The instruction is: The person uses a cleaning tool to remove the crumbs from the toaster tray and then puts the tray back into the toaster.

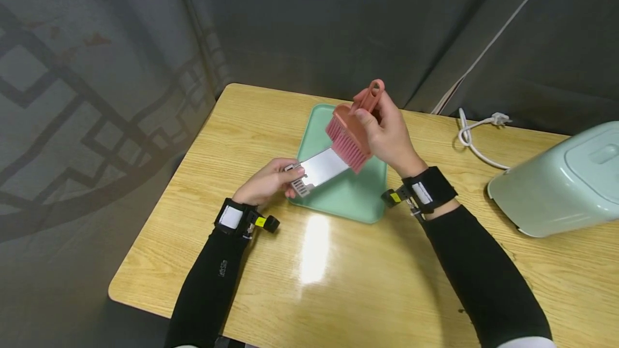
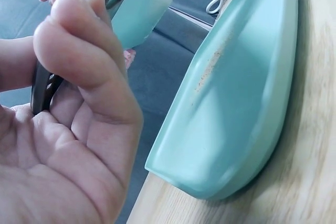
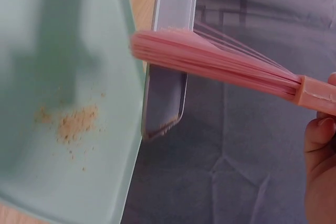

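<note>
On the wooden table (image 1: 271,283), a shallow green tray (image 1: 358,197) with a raised rim; inside it, a loose patch of tan crumbs (image 3: 77,123), plain in the right wrist view and reduced to a thin streak in the left wrist view. Raised above that tray and held slantwise, a narrow metal tray (image 1: 323,168) with a low lip; along the lip at the one end visible in the right wrist view, and beside the bristles, more tan specks. Covered at its far end by bristles in the head view; largely hidden behind fingers in the left wrist view. Cut off at the top of the left wrist view, the pink brush (image 1: 355,130); blurred at the bristle tips and missing most of its handle in the right wrist view. Gripping the metal tray by its slotted end with the left hand (image 1: 271,179), thumb on top, leaving most of its length beyond the grip. Holding the brush by its handle in the right hand (image 1: 389,136), bristles below the fingers and across the metal tray; cannot tell how firmly pressed. Farther right, a pale green appliance (image 1: 541,192), cropped by the frame, near a looped white cord (image 1: 468,136).
</note>
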{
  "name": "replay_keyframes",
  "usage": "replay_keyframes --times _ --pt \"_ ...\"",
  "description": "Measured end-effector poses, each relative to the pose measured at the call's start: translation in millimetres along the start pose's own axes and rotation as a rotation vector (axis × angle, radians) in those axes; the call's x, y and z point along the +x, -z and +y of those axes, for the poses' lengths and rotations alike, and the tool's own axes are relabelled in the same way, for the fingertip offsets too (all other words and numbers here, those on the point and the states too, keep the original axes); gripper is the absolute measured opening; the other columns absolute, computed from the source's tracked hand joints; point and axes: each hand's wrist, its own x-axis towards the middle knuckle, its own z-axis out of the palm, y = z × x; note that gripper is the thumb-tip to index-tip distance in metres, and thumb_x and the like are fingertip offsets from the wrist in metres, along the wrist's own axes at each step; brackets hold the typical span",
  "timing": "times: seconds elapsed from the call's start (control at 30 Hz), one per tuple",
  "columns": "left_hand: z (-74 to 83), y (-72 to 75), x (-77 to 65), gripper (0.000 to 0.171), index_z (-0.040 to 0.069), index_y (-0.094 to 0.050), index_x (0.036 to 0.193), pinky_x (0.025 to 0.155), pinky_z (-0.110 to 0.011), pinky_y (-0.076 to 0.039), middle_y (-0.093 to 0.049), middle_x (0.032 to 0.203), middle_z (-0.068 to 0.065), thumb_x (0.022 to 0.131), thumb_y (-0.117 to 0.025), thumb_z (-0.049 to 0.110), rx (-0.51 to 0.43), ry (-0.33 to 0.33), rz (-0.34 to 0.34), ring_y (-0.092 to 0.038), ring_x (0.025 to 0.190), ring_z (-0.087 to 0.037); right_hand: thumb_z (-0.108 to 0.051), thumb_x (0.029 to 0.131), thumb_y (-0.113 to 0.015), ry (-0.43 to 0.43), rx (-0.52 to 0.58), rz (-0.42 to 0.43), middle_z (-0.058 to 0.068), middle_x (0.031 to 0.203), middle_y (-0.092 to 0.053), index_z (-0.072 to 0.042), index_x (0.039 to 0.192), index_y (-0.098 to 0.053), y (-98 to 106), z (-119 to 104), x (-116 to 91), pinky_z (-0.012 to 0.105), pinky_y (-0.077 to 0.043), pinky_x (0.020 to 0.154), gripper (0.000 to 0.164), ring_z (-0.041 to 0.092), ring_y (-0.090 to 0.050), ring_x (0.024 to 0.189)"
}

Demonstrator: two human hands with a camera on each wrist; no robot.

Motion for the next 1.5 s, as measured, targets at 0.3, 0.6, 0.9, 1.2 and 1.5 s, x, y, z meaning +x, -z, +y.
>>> replay_keyframes --times 0.3,0.6,0.9,1.2,1.5 --pt "-1.9 2.2 2.1 0.025 -0.014 -0.057 0.115 0.057 -0.024 -0.053 -0.068 0.087 -0.010 0.105 -0.049 0.007 0.011 0.010 -0.009 -0.059 0.062 -0.013 -0.002 0.103 -0.054 0.024 -0.056 0.048 0.019 0.112 -0.062 0.011 0.122 -0.051 12 10 -2 0.021 -0.051 0.087 0.023 0.013 -0.062 0.102" --pt "-3.0 2.4 2.8 0.025 -0.014 -0.057 0.114 0.058 -0.024 -0.053 -0.069 0.088 -0.011 0.106 -0.049 0.008 0.004 0.004 -0.025 -0.059 0.063 -0.013 -0.005 0.104 -0.053 -0.009 -0.105 0.092 0.018 0.112 -0.061 0.009 0.124 -0.052 22 14 -6 0.020 -0.051 0.087 0.024 0.011 -0.061 0.101" --pt "-2.9 2.0 2.8 0.025 -0.014 -0.057 0.114 0.058 -0.024 -0.053 -0.068 0.088 -0.011 0.106 -0.049 0.009 0.006 -0.002 -0.024 -0.059 0.063 -0.014 -0.006 0.104 -0.055 -0.046 -0.139 0.131 0.020 0.118 -0.062 0.008 0.126 -0.051 26 13 -9 0.023 -0.052 0.092 0.026 0.012 -0.062 0.105" --pt "-3.8 1.3 4.5 0.023 -0.012 -0.059 0.112 0.057 -0.024 -0.053 -0.068 0.087 -0.010 0.105 -0.050 0.009 -0.010 -0.009 -0.015 -0.058 0.062 -0.013 -0.007 0.100 -0.064 -0.020 -0.149 0.188 0.017 0.102 -0.068 0.007 0.124 -0.056 22 9 -13 0.017 -0.044 0.059 0.029 0.012 -0.056 0.072" --pt "-2.3 0.3 3.7 0.027 -0.015 -0.057 0.117 0.057 -0.022 -0.053 -0.068 0.087 -0.010 0.106 -0.049 0.008 -0.005 -0.006 0.003 -0.059 0.062 -0.013 0.002 0.093 -0.071 0.041 -0.049 0.276 -0.007 0.089 -0.068 0.010 0.116 -0.059 17 6 -14 0.018 -0.043 0.045 0.027 0.010 -0.053 0.054"
